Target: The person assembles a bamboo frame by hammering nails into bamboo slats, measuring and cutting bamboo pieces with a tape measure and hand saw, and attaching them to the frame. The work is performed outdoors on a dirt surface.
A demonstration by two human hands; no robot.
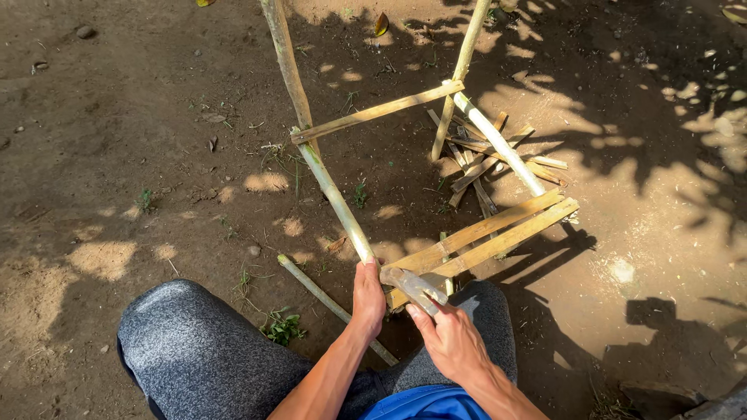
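On bare dirt, left hand gripping one bamboo pole; right hand clutching one knife — two slats alongside.

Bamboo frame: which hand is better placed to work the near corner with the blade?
Right. The right hand already holds the blade against the slats at that corner, while the left hand grips the pole, steadying it.
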